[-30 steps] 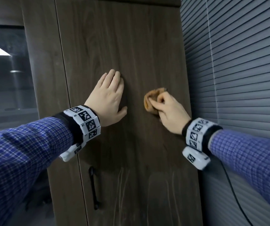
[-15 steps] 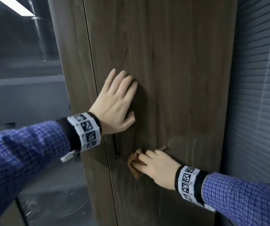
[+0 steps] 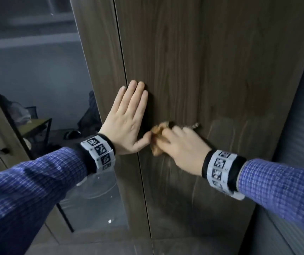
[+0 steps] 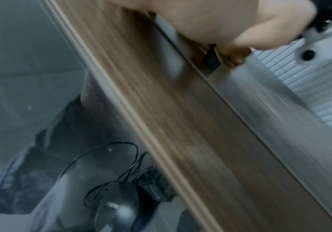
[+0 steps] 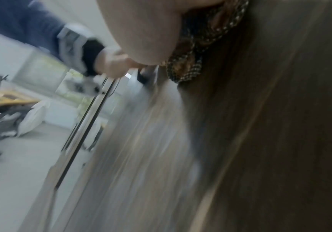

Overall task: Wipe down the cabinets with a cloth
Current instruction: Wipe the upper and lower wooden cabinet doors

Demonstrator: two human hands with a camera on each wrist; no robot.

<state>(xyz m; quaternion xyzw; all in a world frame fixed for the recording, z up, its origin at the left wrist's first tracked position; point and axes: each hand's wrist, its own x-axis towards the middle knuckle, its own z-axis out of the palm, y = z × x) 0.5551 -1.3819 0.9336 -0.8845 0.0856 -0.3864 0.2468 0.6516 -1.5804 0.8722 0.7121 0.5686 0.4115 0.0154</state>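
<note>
A tall dark wood-grain cabinet door (image 3: 211,61) fills the head view. My left hand (image 3: 129,118) lies flat against it with straight fingers, close to the seam beside the side panel (image 3: 99,52). Just right of that thumb, my right hand (image 3: 180,144) grips a bunched tan cloth (image 3: 156,137) and presses it on the door. Streaks of wet show on the wood below and to the right. In the right wrist view the cloth (image 5: 193,51) looks checked brown, squeezed between palm and door (image 5: 260,141). The left wrist view shows the cloth (image 4: 233,55) beside a black handle (image 4: 211,58).
A glass partition (image 3: 37,80) stands left of the cabinet, with a desk and dark items behind it. Grey window blinds (image 3: 301,144) run down the right edge. Seen through the glass low down are a black floor fan (image 4: 117,208) and cables.
My right hand swept the cloth down the door from chest height, then up and left toward the left thumb. My left hand stayed flat on the door while the head view dropped lower.
</note>
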